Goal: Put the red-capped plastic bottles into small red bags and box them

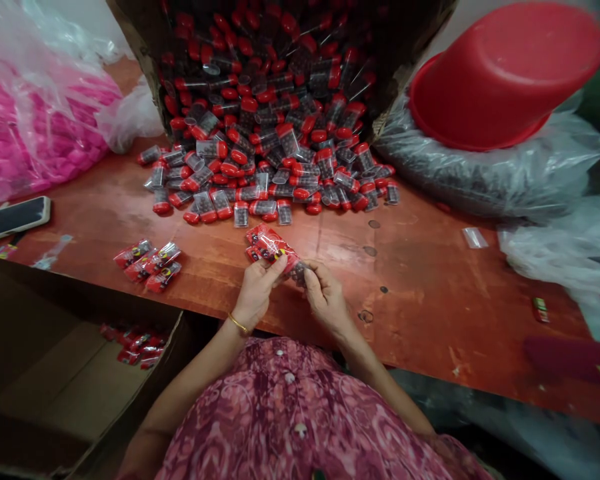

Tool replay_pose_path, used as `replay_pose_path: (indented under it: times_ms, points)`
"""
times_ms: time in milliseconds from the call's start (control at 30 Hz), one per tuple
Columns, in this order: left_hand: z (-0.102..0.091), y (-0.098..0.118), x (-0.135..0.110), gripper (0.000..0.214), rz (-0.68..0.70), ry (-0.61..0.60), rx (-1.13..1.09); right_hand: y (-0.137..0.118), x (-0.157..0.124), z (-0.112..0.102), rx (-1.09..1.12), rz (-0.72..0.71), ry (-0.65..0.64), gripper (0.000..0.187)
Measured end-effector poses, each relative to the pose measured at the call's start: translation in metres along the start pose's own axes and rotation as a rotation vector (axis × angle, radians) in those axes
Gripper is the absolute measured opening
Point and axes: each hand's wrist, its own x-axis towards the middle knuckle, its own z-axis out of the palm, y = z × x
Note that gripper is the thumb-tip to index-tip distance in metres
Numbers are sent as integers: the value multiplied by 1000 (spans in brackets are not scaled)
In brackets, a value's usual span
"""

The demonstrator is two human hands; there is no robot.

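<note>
My left hand [258, 288], with a gold bangle at the wrist, is closed on a few red printed packets [266, 239] with black and yellow figures. My right hand [329, 301] pinches the near end of a small clear container [296, 272] with dark contents, which touches the packets. Whether it sits inside one of them I cannot tell. To the left on the table lies a small group of filled red packets [150, 265]. Beyond my hands spreads a big heap of clear containers with red caps [280, 173].
The heap spills from a cardboard box [140, 40] onto the wooden table [430, 287]. An open carton [45, 380] holding more red packets [137, 345] stands below left. Around lie a phone [15, 220], a bag of pink pieces [35, 133] and a red bucket [510, 73] on a plastic sack [480, 177].
</note>
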Motion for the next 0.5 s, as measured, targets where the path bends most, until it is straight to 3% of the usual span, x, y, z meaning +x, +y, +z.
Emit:
replay_pose_path:
  times_ms: [300,500]
  points:
    - [1,0,8,34,42,1,-25,2,3,6,111,106,2,27]
    - [6,-3,7,39,28,-17,-34,2,-3,17,-65,-27,98,22]
